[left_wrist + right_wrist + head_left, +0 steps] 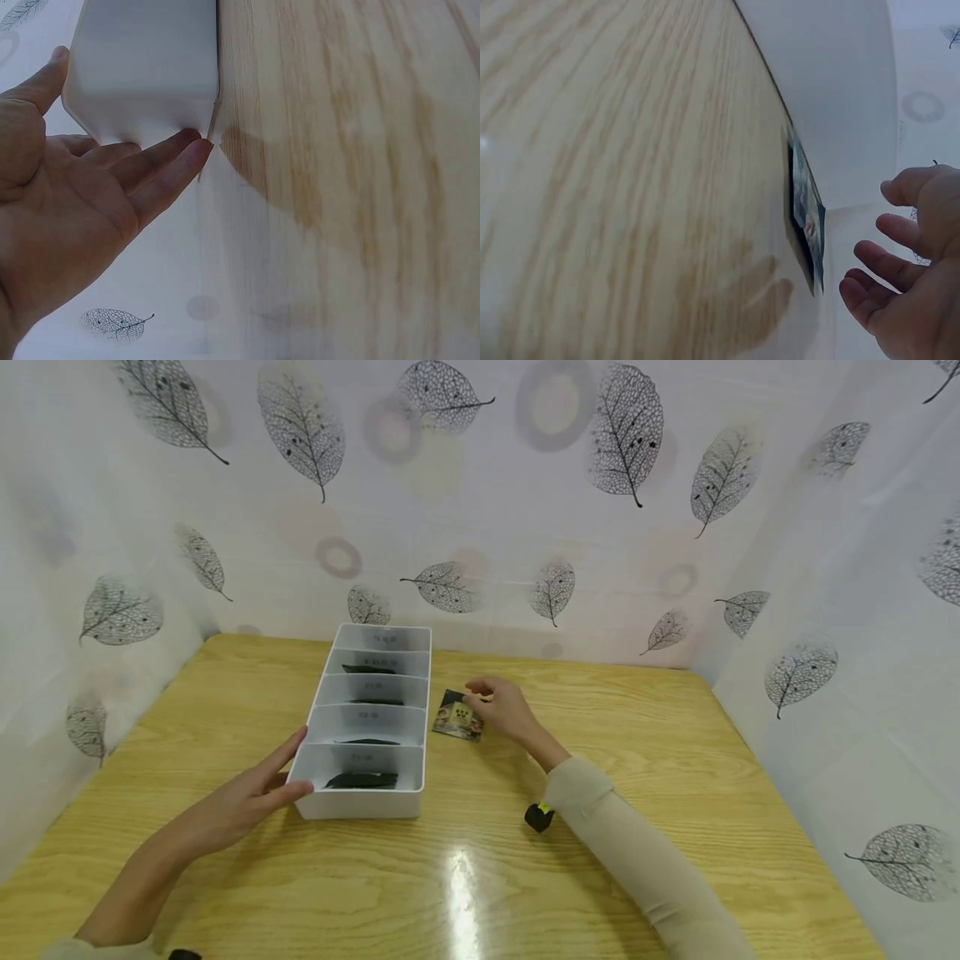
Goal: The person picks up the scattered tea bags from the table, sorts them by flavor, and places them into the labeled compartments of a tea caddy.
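A long white organizer box [360, 804] with several compartments stands left of the middle in the head view; dark flat packets lie in most compartments. My left hand [232, 810] touches its near left corner, thumb at the front rim and fingers along the left side. In the left wrist view its fairly straight fingers [161, 169] rest against the box wall. A small dark printed packet [458, 717] lies on the table right of the box. My right hand [506, 708] hovers over the packet's right edge, fingers loosely bent and apart from it in the right wrist view.
The wood-grain table [637, 735] extends around the box. A small black object with a yellow mark [538, 817] sits near the right forearm. White leaf-printed curtains [480, 485] stand behind and on both sides.
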Tool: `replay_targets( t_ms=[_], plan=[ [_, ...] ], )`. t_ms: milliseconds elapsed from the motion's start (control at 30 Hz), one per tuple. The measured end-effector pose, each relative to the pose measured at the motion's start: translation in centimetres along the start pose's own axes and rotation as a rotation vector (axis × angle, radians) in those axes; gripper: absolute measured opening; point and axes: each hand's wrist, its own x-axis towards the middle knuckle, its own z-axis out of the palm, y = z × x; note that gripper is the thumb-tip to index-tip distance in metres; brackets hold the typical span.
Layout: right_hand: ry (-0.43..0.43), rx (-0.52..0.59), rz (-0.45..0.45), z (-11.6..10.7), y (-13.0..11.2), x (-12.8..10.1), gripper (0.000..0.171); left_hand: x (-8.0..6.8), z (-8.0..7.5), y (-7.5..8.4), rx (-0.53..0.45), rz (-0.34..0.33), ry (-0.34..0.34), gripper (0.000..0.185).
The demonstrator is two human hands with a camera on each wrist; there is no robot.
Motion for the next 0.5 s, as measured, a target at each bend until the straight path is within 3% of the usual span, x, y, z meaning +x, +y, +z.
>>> replay_targets(
  t_ms=[300,500],
  plan=[
    [-0.104,-0.055,-0.039,0.66,0.36,0.82,0.045,0.05,0.05,-0.03,0.015,-0.017,-0.002,0.079],
    [-0.265,-0.208,-0.1,0.82,0.61,1.08,0.057,0.1,0.04,-0.06,0.014,-0.011,-0.006,0.078]
  ],
)
